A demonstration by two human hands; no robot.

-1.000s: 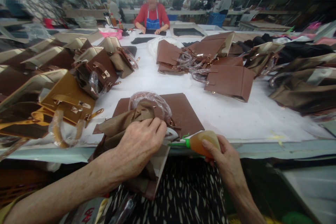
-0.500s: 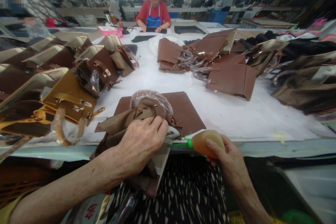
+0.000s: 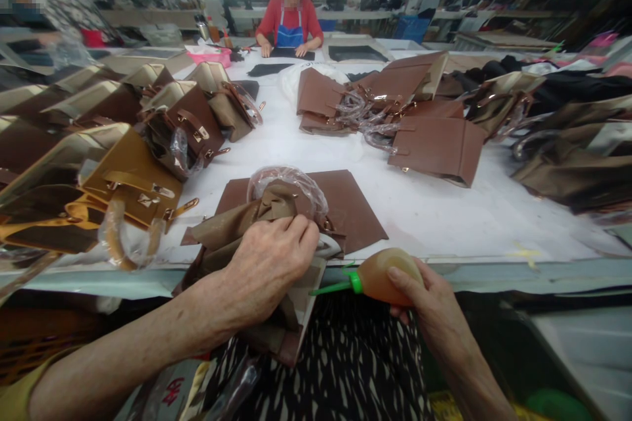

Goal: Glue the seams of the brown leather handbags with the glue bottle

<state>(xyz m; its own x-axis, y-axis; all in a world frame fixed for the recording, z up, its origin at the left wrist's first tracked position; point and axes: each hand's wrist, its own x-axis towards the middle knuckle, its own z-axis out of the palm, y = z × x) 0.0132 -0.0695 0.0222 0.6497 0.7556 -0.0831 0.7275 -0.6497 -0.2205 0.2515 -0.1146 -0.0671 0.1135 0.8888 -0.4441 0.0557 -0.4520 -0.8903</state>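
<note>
A brown handbag (image 3: 363, 210) lies over the table's near edge, part of it hanging down toward my lap. My left hand (image 3: 276, 263) is closed on its loose olive-brown lining (image 3: 232, 227); the fingertips are hidden behind the knuckles. Plastic film wraps the bag's looped handle (image 3: 291, 177) just beyond that hand. In my right hand (image 3: 424, 289) is a squeeze bottle (image 3: 388, 276) of amber liquid, tilted on its side. Its green nozzle (image 3: 330, 288) points left, with the tip beside the bag's pale edge (image 3: 311, 302).
Rows of dark brown handbags and a mustard handbag (image 3: 131, 177) stand at the left. More brown bags (image 3: 434, 145) are heaped at the right on the white table (image 3: 444, 230). Across it, a person in a red top (image 3: 291, 20) handles dark pieces. A pink basket (image 3: 212, 56) sits further back.
The bottle's nozzle has swung down and left, nearer the bag's edge. My left hand keeps its hold on the lining with hardly any shift.
</note>
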